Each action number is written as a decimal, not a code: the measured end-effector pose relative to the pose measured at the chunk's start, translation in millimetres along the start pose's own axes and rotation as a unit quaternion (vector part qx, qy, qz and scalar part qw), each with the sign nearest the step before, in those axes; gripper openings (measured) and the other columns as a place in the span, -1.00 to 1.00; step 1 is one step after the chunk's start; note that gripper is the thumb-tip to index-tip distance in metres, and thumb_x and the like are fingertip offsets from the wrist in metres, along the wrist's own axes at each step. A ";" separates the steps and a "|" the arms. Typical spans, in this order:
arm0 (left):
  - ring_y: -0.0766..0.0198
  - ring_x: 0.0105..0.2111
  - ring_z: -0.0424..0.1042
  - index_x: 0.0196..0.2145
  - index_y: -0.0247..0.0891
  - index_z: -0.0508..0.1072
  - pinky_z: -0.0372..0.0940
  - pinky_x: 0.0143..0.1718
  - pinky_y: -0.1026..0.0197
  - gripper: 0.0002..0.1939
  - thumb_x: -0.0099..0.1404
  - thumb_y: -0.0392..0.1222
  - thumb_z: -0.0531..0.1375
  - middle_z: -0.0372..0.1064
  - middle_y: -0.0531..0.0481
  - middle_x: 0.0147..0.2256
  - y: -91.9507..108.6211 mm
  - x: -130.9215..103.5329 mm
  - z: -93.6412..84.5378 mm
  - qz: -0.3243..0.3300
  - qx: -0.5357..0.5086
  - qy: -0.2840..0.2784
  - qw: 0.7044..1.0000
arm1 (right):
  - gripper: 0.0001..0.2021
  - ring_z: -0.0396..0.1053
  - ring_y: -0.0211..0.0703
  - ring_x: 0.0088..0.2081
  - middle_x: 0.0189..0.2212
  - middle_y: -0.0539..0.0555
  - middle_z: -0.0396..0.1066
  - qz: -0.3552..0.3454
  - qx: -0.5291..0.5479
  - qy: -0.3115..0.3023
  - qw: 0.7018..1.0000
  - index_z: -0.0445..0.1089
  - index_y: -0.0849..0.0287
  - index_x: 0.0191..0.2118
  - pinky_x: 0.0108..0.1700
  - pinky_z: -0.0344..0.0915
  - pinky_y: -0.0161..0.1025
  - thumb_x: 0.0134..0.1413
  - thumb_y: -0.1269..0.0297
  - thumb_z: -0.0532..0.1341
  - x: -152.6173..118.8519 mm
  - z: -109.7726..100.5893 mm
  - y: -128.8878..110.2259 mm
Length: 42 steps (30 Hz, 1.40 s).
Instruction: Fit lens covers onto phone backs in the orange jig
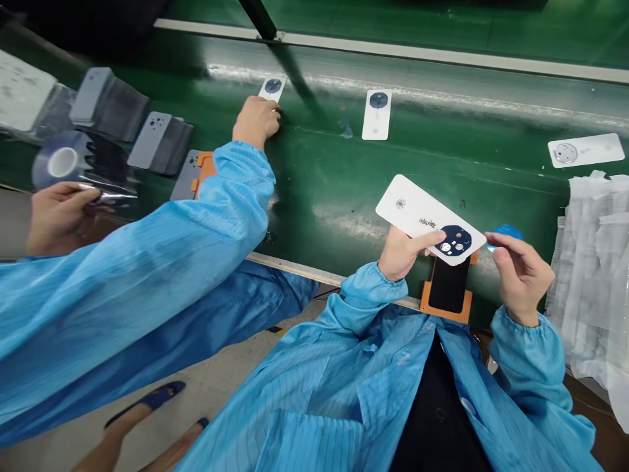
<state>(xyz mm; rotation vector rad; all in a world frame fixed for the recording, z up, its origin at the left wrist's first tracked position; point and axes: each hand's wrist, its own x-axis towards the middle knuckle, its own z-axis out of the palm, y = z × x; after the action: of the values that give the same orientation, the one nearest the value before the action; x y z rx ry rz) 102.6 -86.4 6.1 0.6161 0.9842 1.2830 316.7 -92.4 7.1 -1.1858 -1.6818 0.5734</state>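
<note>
My left hand (399,254) grips a white phone back cover (413,204), with the thumb pressed beside its round dark-blue camera patch (458,240). The cover is tilted, its camera end towards my right hand. My right hand (525,272) has thumb and index finger drawn together by the cover's corner; what sits between them is too small to make out. Just behind those fingers shows a shiny blue piece (509,232). Below the cover, a black phone-shaped panel (449,285) lies in an orange holder (445,311), partly hidden by the cover.
A co-worker's hand (256,121) touches another white cover (273,88); their other hand (63,216) is at a film roll (63,162). More covers (377,124) (587,151) lie on the green bench (314,177). Grey panel stacks (160,141) stand left, whitish sheets (590,262) right.
</note>
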 end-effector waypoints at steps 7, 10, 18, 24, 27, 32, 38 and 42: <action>0.15 -0.31 0.59 -0.42 -0.24 0.57 0.53 -0.16 0.05 -0.68 -0.05 -0.06 0.55 0.59 0.01 -0.36 -6.9 -9.7 19.1 0.107 0.047 0.105 0.988 | -0.79 0.58 0.10 -0.17 -0.20 0.11 0.59 -0.130 -0.099 0.047 0.985 0.54 0.04 -0.03 -0.11 0.52 0.06 0.23 0.34 0.28 2.7 15.7 -35.4; 0.14 -0.32 0.61 -0.41 -0.31 0.59 0.54 -0.17 0.08 -0.62 0.01 0.05 0.53 0.60 -0.04 -0.37 -7.8 -12.0 26.1 0.112 0.058 0.098 0.987 | -0.85 0.56 -0.01 -0.22 -0.27 0.08 0.58 -0.158 -0.139 0.032 0.977 0.50 0.09 -0.11 -0.16 0.51 -0.06 0.19 0.38 0.33 3.7 26.2 -39.3; 0.08 -0.02 0.59 0.00 -0.26 0.61 0.47 0.07 0.10 -0.54 0.47 0.15 0.15 0.59 -0.16 -0.02 -36.4 -21.6 18.8 0.256 0.164 -0.023 0.952 | -0.95 0.57 -0.01 -0.10 -0.19 0.14 0.58 -0.113 -0.156 0.041 0.980 0.48 0.11 -0.21 -0.06 0.53 -0.05 0.22 0.35 0.35 9.4 31.0 -38.6; 0.10 0.03 0.55 0.08 -0.27 0.56 0.46 0.08 0.11 -0.55 0.51 0.10 0.11 0.55 -0.17 0.04 -40.0 -18.4 16.7 0.285 0.180 -0.057 0.940 | -0.93 0.58 -0.02 -0.10 -0.17 0.13 0.59 -0.099 -0.130 0.046 0.985 0.50 0.10 -0.19 -0.06 0.54 -0.07 0.23 0.40 0.33 10.4 29.9 -42.0; 0.11 0.02 0.56 0.08 -0.28 0.56 0.45 0.09 0.12 -0.57 0.52 0.06 0.11 0.56 -0.16 0.02 -39.9 -18.0 16.8 0.292 0.186 -0.050 0.937 | -0.92 0.58 -0.02 -0.11 -0.19 0.13 0.59 -0.100 -0.119 0.048 0.987 0.51 0.12 -0.20 -0.07 0.54 -0.09 0.21 0.43 0.33 11.6 29.4 -42.2; 0.12 0.02 0.56 0.10 -0.25 0.54 0.45 0.09 0.11 -0.57 0.53 0.07 0.08 0.55 -0.14 0.02 -40.8 -18.1 17.4 0.291 0.200 -0.057 0.934 | -0.93 0.58 -0.02 -0.13 -0.22 0.12 0.59 -0.097 -0.119 0.047 0.987 0.51 0.12 -0.22 -0.08 0.54 -0.07 0.21 0.43 0.32 13.1 28.5 -41.4; 0.10 0.06 0.52 0.14 -0.25 0.51 0.44 0.09 0.08 -0.56 0.54 0.05 0.06 0.50 -0.20 0.07 -34.3 -18.5 22.9 0.329 0.206 -0.079 0.918 | -0.92 0.58 -0.04 -0.13 -0.21 0.11 0.59 -0.103 -0.140 0.062 0.983 0.49 0.11 -0.23 -0.10 0.53 -0.09 0.22 0.43 0.28 12.8 30.9 -38.1; 0.06 0.17 0.44 0.21 -0.23 0.45 0.38 0.18 0.02 -0.56 0.56 0.01 0.02 0.42 -0.24 0.16 -32.4 -22.2 26.9 0.353 0.230 -0.092 0.902 | -0.90 0.57 -0.07 -0.15 -0.24 0.09 0.58 -0.108 -0.145 0.085 0.980 0.46 0.11 -0.24 -0.13 0.50 -0.13 0.19 0.46 0.26 12.8 36.3 -35.3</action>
<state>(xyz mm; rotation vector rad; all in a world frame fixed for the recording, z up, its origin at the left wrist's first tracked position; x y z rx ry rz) 142.3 -111.2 -2.6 1.5404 0.9395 1.5804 267.8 -90.3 25.2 -1.1979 -1.7571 0.0908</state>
